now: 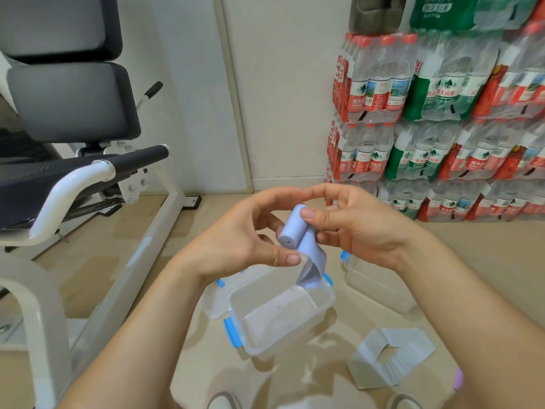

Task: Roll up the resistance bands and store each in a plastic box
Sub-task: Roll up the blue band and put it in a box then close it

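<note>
Open plastic box [280, 329] sits on the floor directly below the fingers. Left hand [236, 240] and right hand [362, 228] both pinch the blue band roll [293, 228] between them, long axis tilted toward camera. Loose tail [312, 261] hangs below the fingers, over the box.

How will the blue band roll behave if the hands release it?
The blue band looks floppy: its loose tail droops. Released, the roll would probably loosen, since left hand and right hand hold it. Being cylindrical, it may roll.
</note>
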Demonstrator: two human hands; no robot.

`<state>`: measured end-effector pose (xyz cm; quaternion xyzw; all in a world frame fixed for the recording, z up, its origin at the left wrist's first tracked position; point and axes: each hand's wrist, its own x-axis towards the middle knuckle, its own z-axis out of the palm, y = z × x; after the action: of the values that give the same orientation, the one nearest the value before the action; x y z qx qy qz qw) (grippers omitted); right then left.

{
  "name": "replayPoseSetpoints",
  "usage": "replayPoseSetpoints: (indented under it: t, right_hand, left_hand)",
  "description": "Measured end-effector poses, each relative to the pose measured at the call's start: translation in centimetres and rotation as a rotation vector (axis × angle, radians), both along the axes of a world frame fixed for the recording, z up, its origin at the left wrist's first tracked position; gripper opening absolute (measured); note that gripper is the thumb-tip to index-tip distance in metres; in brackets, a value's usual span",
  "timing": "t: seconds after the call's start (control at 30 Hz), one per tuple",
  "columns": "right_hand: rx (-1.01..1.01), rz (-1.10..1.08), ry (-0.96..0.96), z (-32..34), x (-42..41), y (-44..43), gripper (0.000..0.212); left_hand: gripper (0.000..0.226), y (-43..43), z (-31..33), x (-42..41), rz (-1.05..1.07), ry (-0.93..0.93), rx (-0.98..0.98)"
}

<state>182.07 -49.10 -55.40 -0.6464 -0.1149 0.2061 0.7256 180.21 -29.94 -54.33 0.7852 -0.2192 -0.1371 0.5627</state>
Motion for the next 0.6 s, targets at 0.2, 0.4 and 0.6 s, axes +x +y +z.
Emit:
replayPoseSetpoints:
  t: [0.2, 0.4, 0.6]
  right_hand:
    - [0.153, 0.089, 0.059, 0.3, -0.17, -0.25, 0.038]
    - [-0.027, 0.1, 0.015, 0.05, -0.34, 0.09, 0.035]
    - [-0.131, 0.086, -0.002, 0.21, -0.41, 0.14, 0.041]
  left_hand:
    - [0.063, 0.01, -0.15, 0.34, 0.003, 0.041, -0.17]
    - [0.062, 0.21, 0.09, 0.22, -0.055, 0.046, -0.015]
    - [0.066, 0.53, -0.16, 0.37, -0.036, 0.058, 0.033]
